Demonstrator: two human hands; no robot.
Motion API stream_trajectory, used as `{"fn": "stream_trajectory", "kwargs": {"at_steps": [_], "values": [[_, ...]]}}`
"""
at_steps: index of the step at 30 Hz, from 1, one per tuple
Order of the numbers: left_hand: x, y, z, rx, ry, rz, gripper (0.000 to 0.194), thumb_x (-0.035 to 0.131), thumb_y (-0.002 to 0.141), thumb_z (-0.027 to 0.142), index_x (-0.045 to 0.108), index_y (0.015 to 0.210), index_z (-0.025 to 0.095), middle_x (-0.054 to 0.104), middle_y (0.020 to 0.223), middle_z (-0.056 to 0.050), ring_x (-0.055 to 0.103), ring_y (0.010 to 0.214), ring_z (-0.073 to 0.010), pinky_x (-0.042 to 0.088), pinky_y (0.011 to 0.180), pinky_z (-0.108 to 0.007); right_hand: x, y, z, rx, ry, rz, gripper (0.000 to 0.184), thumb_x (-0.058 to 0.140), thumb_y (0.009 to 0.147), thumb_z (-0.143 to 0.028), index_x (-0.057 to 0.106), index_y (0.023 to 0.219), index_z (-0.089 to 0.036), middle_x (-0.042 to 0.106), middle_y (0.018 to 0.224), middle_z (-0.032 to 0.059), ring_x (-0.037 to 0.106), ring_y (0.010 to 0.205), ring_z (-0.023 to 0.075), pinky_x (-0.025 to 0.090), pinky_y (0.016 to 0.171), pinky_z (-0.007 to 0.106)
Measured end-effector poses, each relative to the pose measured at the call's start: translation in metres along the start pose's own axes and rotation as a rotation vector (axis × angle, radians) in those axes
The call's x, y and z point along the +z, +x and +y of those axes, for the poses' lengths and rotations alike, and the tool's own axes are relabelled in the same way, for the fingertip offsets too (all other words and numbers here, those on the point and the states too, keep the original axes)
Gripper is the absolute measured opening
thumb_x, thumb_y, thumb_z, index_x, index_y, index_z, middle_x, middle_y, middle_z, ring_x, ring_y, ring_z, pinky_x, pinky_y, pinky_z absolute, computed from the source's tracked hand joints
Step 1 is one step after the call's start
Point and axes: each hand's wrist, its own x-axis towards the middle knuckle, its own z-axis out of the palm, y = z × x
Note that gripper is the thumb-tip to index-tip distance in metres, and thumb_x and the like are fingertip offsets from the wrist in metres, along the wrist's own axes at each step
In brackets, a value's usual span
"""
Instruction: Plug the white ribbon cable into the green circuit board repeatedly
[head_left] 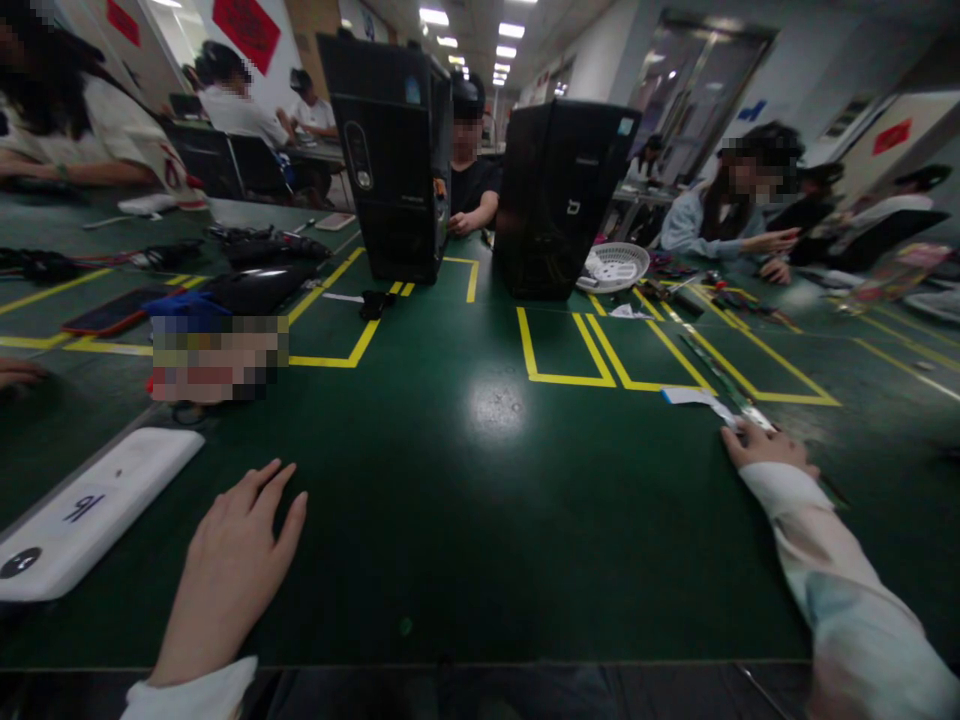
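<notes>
My left hand (240, 545) lies flat on the dark green table (480, 520) with its fingers stretched out and nothing under them. A white flat device (90, 510) lies just left of it. My right hand (765, 447) reaches out to the right, its fingers resting on the near end of a long thin green strip (720, 380) next to a small white paper scrap (686, 396). Whether those fingers grip the strip is hidden.
Two black computer towers (394, 150) (559, 195) stand upright at the table's middle back. Yellow tape boxes (562, 350) mark the surface. A white round basket (616, 266) and small tools lie at the right back. Other people sit around the table.
</notes>
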Motion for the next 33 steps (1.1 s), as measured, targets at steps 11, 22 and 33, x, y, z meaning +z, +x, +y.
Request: {"fn": "stream_trajectory", "kwargs": {"at_steps": [11,22,33], "values": [[-0.002,0.0,0.002,-0.016,0.002,-0.025,0.066,0.022,0.093,0.048,0.056,0.128,0.004,0.055,0.133,-0.021,0.052,0.123,-0.0378,0.043,0.101,-0.053,-0.008,-0.001,-0.007,0.098,0.119,-0.087,0.067,0.02,0.093,-0.059,0.039,0.147,-0.023,0.035,0.144,0.0269,0.034,0.13,0.0438,0.032,0.092,0.06],[0.006,-0.001,-0.004,0.021,0.012,-0.008,0.067,0.021,0.093,0.05,0.054,0.129,0.005,0.054,0.135,-0.021,0.05,0.124,-0.037,0.041,0.103,-0.052,-0.013,0.01,-0.01,0.149,0.153,-0.138,0.061,0.027,0.092,-0.058,0.048,0.14,-0.026,0.035,0.145,0.0254,0.031,0.132,0.0449,0.031,0.092,0.064],[0.006,-0.002,-0.004,0.001,-0.006,-0.026,0.065,0.023,0.093,0.05,0.052,0.131,0.007,0.053,0.136,-0.02,0.049,0.126,-0.0366,0.041,0.104,-0.052,0.009,-0.001,-0.011,0.093,0.092,0.071,0.059,0.02,0.095,-0.054,0.055,0.131,-0.024,0.037,0.146,0.0192,0.034,0.133,0.0401,0.032,0.101,0.058]]}}
